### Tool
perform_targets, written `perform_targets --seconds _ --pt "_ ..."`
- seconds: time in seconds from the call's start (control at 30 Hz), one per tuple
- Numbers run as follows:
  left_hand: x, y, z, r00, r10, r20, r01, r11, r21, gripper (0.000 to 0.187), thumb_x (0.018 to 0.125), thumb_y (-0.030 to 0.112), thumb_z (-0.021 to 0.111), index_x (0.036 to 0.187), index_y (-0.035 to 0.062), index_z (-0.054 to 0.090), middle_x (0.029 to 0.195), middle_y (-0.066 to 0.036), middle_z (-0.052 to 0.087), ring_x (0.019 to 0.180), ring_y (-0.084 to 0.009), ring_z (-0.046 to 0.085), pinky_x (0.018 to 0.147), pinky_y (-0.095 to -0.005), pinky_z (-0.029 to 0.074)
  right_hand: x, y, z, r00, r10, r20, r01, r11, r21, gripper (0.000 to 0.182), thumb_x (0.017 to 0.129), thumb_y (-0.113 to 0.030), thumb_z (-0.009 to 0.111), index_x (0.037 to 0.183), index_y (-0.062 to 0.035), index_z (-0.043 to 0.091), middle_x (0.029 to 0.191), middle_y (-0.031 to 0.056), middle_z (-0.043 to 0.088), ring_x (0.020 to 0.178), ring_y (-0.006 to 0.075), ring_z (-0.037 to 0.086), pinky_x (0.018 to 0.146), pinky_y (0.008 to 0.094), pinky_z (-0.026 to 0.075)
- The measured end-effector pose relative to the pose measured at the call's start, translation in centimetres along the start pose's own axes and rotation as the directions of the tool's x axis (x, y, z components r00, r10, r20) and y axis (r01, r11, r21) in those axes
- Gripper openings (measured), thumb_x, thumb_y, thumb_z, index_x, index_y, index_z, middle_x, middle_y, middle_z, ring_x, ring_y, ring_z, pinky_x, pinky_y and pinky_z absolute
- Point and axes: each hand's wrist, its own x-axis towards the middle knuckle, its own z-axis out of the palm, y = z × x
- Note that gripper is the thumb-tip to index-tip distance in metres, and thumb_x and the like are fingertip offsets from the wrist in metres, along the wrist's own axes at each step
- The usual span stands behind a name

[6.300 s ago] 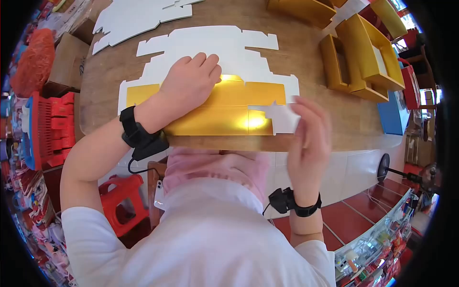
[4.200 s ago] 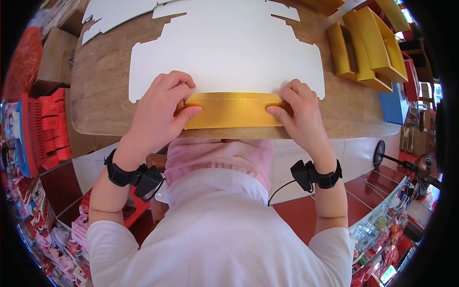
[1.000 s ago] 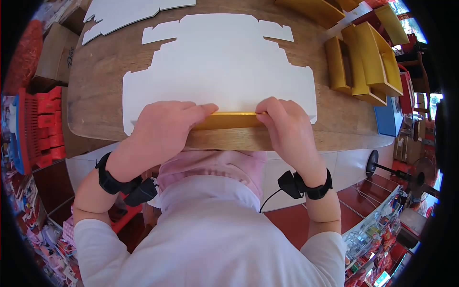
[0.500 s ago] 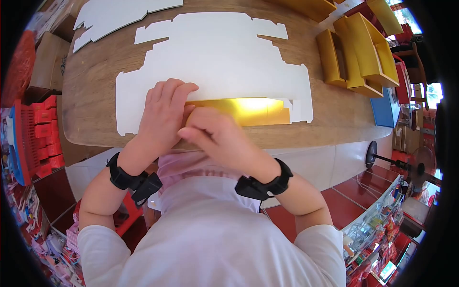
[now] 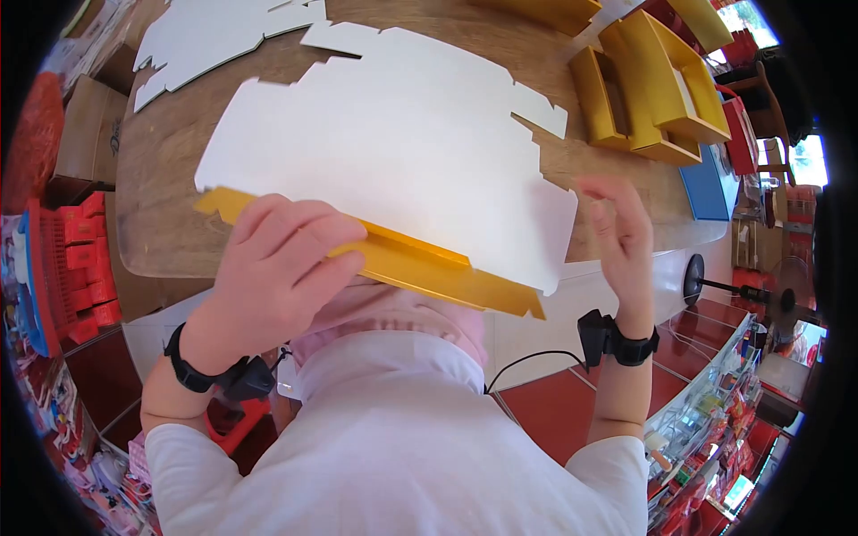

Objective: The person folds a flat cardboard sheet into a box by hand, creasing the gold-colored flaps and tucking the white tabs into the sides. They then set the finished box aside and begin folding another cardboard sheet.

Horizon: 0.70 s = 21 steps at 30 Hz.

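Observation:
A flat die-cut cardboard box blank (image 5: pixel 393 134), white on the upper face, lies turned at an angle at the table's near edge. Along its near side a gold flap (image 5: pixel 438 277) is folded up and hangs past the edge. My left hand (image 5: pixel 281 263) is closed on this folded strip, thumb and fingers pinching it left of its middle. Off the blank's right corner, my right hand (image 5: pixel 621 237) is raised with its fingers apart and holds nothing; its fingertips are slightly blurred. Both wrists wear black straps with small devices.
More white blanks (image 5: pixel 214 45) lie at the table's back left. Several folded gold boxes (image 5: pixel 657 89) stand at the back right, beside a blue box (image 5: pixel 706 192). Red packets (image 5: pixel 85 259) are stacked left of the wooden table (image 5: pixel 165 214). A black fan (image 5: pixel 786 295) stands on the right.
The blank has turned clockwise and come nearer, its gold edge now past the table edge. My right hand has let go and moved right; my left hand has shifted down with the flap.

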Motion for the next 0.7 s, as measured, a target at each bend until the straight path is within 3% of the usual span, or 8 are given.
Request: perform_targets --seconds 0.1,0.27,0.33,0.4,0.43,0.5,0.63,0.7 --pt "0.9 -0.8 -0.4 0.99 -0.134 0.053 0.126 0.984 0.126 0.028 0.074 0.003 0.061 0.101 0.0066 0.063 0.121 -0.009 0.062 0.109 -0.0305 0.058 0.094 -0.0451 0.043 0.4 -0.3 2.0 0.928 -0.261 0.265 0.33 0.907 -0.263 0.034 0.085 0.001 0.065 0.119 -0.0032 0.065 0.134 0.0141 0.06 0.122 0.0356 0.056 0.103 0.0408 0.046" --pt "4.7 1.8 2.4 0.988 -0.103 0.113 0.13 0.954 -0.269 0.028 0.088 0.014 0.06 0.115 0.0063 0.062 0.135 -0.011 0.058 0.129 -0.0331 0.052 0.111 -0.0519 0.035 3.8 0.1 5.9 0.823 -0.43 0.372 0.546 0.781 -0.304 0.035 0.088 -0.005 0.063 0.123 -0.003 0.063 0.137 0.0121 0.058 0.128 0.0329 0.053 0.107 0.043 0.043" --pt "5.0 1.5 2.4 0.99 -0.074 0.119 0.105 0.954 -0.281 0.027 0.093 0.018 0.059 0.116 0.006 0.063 0.127 -0.011 0.063 0.12 -0.0299 0.058 0.109 -0.0507 0.037 3.9 0.7 6.4 0.798 -0.456 0.395 0.582 0.754 -0.305 0.036 0.089 -0.007 0.063 0.125 -0.0025 0.062 0.139 0.0115 0.057 0.129 0.0325 0.052 0.108 0.0439 0.043" --pt "4.7 0.6 -0.1 0.809 -0.212 0.548 0.4 0.882 -0.249 0.028 0.093 0.022 0.061 0.115 0.0052 0.065 0.112 -0.012 0.068 0.107 -0.0289 0.063 0.104 -0.0455 0.042 3.4 1.4 6.3 0.856 -0.335 0.393 0.485 0.783 -0.39 0.04 0.091 -0.013 0.062 0.129 -0.0009 0.058 0.141 0.0125 0.056 0.131 0.0328 0.05 0.11 0.0446 0.04" --pt "4.2 0.2 -1.4 0.808 -0.214 0.549 0.401 0.882 -0.248 0.028 0.093 0.022 0.061 0.115 0.0052 0.065 0.112 -0.012 0.068 0.107 -0.0289 0.063 0.104 -0.0455 0.042 2.9 1.4 6.1 0.856 -0.335 0.394 0.485 0.784 -0.388 0.04 0.091 -0.013 0.062 0.129 -0.0009 0.058 0.141 0.0125 0.056 0.131 0.0328 0.05 0.11 0.0446 0.04" --pt "2.6 -0.7 -3.3 0.507 -0.53 0.68 0.729 0.684 -0.01 0.028 0.091 0.021 0.065 0.112 0.0037 0.066 0.097 -0.011 0.069 0.094 -0.0278 0.064 0.097 -0.0391 0.046 0.9 0.7 5.6 0.888 -0.225 0.402 0.4 0.807 -0.433 0.05 0.09 -0.021 0.067 0.134 -0.001 0.054 0.144 0.0158 0.051 0.133 0.0346 0.047 0.111 0.0456 0.039" --pt "-1.2 -0.4 -1.9 0.503 -0.688 0.523 0.76 0.64 0.111 0.037 0.087 0.02 0.069 0.119 0.0017 0.062 0.11 -0.014 0.067 0.103 -0.0316 0.061 0.096 -0.0375 0.047 -2.0 -1.5 5.4 0.827 -0.245 0.506 0.464 0.805 -0.369 0.062 0.083 -0.029 0.073 0.136 -0.0031 0.053 0.147 0.0182 0.047 0.132 0.0363 0.046 0.111 0.0457 0.038" --pt "-2.9 0.6 -0.7 0.795 -0.529 0.295 0.529 0.844 0.09 0.069 0.077 0.029 0.079 0.133 -0.0003 0.053 0.136 -0.02 0.053 0.123 -0.0376 0.052 0.104 -0.0432 0.043 -2.5 -2.4 5.0 0.759 -0.183 0.625 0.499 0.779 -0.379 0.07 0.078 -0.032 0.076 0.138 -0.0062 0.052 0.149 0.0182 0.044 0.131 0.0366 0.047 0.111 0.0452 0.037"
